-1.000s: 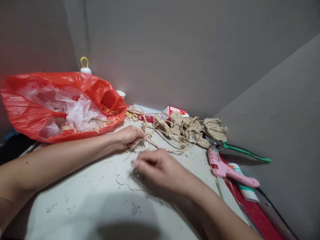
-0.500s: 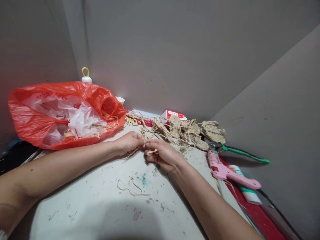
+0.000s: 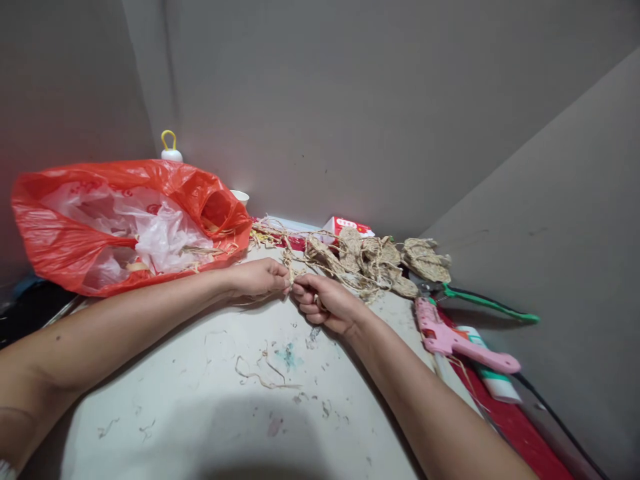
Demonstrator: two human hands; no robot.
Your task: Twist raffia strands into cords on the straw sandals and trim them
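My left hand (image 3: 265, 279) and my right hand (image 3: 327, 303) meet fingertip to fingertip above the white tabletop (image 3: 210, 373). Both are closed in a pinch on a thin straw-coloured fibre strand (image 3: 292, 281), most of it hidden by the fingers. The right fingers are curled into the palm. Just beyond the hands lies a tangle of twisted straw cord with several woven straw pieces (image 3: 350, 250), shaped like small soles. A loose strand of fibre (image 3: 263, 380) lies on the tabletop nearer to me.
At left sits a red plastic bag (image 3: 65, 220) with white plastic and straw inside. On the right are a pink glue gun (image 3: 445, 337), green-handled pliers (image 3: 493, 303) and a white-and-green tube (image 3: 495, 383). A red-and-white box (image 3: 350, 225) and a white cup (image 3: 241, 197) stand near the wall.
The right fingers have curled more tightly, and the strand end that stuck out of them is now tucked in. Both hands stay together in nearly the same place.
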